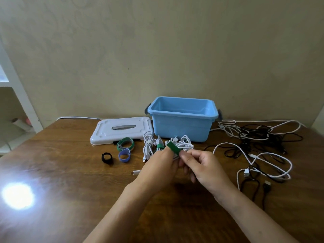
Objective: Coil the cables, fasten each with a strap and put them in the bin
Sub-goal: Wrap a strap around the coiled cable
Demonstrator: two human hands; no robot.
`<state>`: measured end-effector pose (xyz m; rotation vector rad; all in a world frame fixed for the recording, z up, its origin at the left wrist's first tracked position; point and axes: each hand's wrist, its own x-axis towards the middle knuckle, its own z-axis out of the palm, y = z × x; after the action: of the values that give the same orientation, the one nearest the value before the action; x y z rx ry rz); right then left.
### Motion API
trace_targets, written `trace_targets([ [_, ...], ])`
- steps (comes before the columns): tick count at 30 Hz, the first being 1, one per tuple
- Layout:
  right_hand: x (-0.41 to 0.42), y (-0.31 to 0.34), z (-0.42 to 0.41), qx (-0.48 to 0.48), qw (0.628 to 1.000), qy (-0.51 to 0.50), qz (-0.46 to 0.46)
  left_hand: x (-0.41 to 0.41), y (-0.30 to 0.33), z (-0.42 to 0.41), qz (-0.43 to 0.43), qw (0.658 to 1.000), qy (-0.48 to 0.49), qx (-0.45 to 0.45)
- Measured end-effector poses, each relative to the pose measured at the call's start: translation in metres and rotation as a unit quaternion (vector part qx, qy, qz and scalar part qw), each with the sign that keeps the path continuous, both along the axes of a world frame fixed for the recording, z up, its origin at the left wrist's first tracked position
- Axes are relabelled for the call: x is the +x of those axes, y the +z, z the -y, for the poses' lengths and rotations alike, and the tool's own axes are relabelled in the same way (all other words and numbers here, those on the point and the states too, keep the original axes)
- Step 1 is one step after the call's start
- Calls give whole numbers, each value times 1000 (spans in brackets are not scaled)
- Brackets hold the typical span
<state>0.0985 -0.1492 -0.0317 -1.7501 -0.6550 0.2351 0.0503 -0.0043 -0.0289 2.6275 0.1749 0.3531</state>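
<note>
Head view, left hand [158, 170] gripping white cable coil [182, 146], right hand [204, 168] pinching green strap [173, 149] around it

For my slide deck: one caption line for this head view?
Both hands wrap a green strap around a coiled white cable before the blue bin.

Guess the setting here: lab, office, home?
Probably a home room, not a lab: a wooden table pushed against a plain painted wall, white shelving at left, and a household blue plastic bin with its white lid alongside.
</note>
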Motion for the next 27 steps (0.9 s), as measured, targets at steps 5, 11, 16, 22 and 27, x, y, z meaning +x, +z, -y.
trace_targets([
  [5,-8,3,0,2,998,9,58,4,-3,-1,-24,999,20,42],
  [11,-9,8,-1,73,997,-25,15,0,-3,2,0,997,34,76],
  [16,-4,4,2,14,999,-36,-11,-3,2,1,41,999,6,13],
  [22,-7,3,1,-24,999,-41,23,0,-2,-3,36,998,-27,-34],
  [27,-6,3,3,-16,997,-53,48,-3,3,-6,33,993,-94,-69],
])
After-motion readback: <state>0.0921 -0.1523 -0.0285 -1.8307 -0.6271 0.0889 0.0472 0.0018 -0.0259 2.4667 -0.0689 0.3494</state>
